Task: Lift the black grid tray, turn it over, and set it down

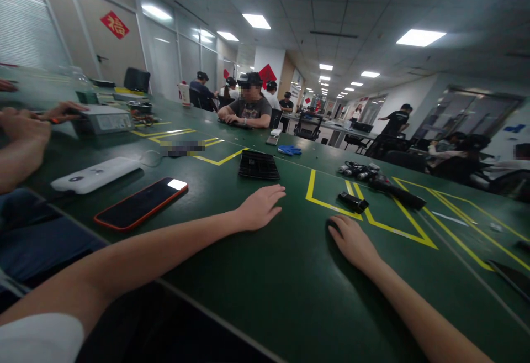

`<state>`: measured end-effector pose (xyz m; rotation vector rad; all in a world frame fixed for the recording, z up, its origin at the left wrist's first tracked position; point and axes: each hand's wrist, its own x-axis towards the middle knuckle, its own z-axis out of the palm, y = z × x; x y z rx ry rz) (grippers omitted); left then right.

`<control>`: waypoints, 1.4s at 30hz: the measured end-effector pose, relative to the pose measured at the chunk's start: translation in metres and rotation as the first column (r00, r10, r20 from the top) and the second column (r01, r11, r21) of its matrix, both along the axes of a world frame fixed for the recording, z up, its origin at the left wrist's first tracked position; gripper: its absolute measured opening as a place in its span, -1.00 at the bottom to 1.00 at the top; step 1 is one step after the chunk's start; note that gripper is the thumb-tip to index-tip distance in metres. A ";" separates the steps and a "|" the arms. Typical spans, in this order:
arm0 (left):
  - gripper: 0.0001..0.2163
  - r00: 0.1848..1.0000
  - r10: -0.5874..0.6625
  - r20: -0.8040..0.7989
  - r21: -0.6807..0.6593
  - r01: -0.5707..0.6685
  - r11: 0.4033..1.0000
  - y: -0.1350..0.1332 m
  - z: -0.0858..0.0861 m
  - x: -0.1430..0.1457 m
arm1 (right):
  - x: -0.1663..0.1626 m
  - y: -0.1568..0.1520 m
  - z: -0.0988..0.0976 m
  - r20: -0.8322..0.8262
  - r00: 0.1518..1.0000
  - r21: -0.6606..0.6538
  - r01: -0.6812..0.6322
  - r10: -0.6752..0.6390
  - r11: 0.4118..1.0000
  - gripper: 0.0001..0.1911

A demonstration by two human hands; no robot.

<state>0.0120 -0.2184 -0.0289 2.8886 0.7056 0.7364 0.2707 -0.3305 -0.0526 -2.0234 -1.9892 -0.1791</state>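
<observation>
My left hand lies flat on the green table, palm down, fingers stretched out, holding nothing. My right hand rests on the table to its right, knuckles up and fingers curled under; nothing shows in it. A small black part lies just beyond my right hand on a yellow tape line. A black tray-like case sits further out, beyond my left hand.
A phone in a red case and a white flat device lie at left. A pile of black and silver parts sits at right, blue gloves behind. Another person's hands are at far left; people sit across the table.
</observation>
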 end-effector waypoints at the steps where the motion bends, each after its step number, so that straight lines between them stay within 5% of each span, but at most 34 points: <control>1: -0.59 0.998 -0.065 0.028 0.012 0.064 0.998 -0.014 0.002 0.001 | -0.013 -0.004 0.003 -0.028 0.998 0.005 -0.050 0.050 0.999 -0.55; 3: -0.52 0.961 -0.272 0.047 0.045 0.270 0.962 -0.046 0.005 0.006 | -0.044 -0.018 0.005 -0.050 0.971 0.025 -0.232 0.233 0.972 -0.53; 6: -0.44 0.817 -0.576 -0.007 0.053 0.576 0.816 -0.085 0.003 0.014 | -0.089 -0.046 -0.001 -0.010 0.801 -0.037 -0.599 0.599 0.800 -0.38; 8: -0.45 0.732 -0.679 -0.046 0.004 0.680 0.733 -0.099 0.000 0.018 | -0.106 -0.060 -0.006 0.023 0.730 -0.059 -0.681 0.683 0.730 -0.21; 13: -0.51 0.707 -0.705 -0.064 -0.081 0.700 0.710 -0.102 -0.001 0.020 | -0.111 -0.067 -0.001 -0.029 0.690 -0.182 -0.715 0.724 0.674 -0.34; 19: -0.51 0.734 -0.677 -0.043 -0.060 0.675 0.736 -0.092 0.000 0.023 | -0.101 -0.052 0.001 -0.150 0.649 -0.186 -0.759 0.746 0.624 -0.50; 22: -0.56 0.747 -0.665 -0.017 -0.042 0.664 0.747 -0.079 -0.001 0.031 | -0.089 -0.038 -0.011 -0.155 0.662 -0.118 -0.750 0.734 0.651 -0.53; 26: -0.59 0.800 -0.600 -0.010 0.051 0.600 0.798 -0.059 -0.001 0.045 | -0.073 -0.006 -0.021 0.026 0.762 0.049 -0.648 0.647 0.760 -0.48; 30: -0.61 0.904 -0.426 -0.036 0.182 0.425 0.887 -0.028 0.001 0.050 | -0.039 0.035 -0.007 0.196 0.876 0.179 -0.474 0.441 0.862 -0.53; 33: -0.64 0.988 -0.146 -0.050 0.230 0.153 0.961 0.008 0.001 0.042 | 0.007 0.060 0.008 0.158 0.985 0.362 -0.123 0.070 0.924 -0.52; 35: -0.64 0.993 0.089 -0.080 0.228 -0.069 0.971 0.032 0.000 0.034 | 0.042 0.069 0.010 0.182 0.966 0.399 0.097 -0.182 0.912 -0.52; 38: -0.63 0.934 0.296 -0.199 0.181 -0.262 0.948 0.058 -0.001 0.024 | 0.084 0.075 0.005 0.237 0.885 0.341 0.310 -0.401 0.887 -0.53; 42: -0.69 0.897 0.287 -0.336 0.079 -0.277 0.958 0.067 -0.003 0.019 | 0.109 0.077 -0.005 0.220 0.883 0.040 0.415 -0.414 0.909 -0.51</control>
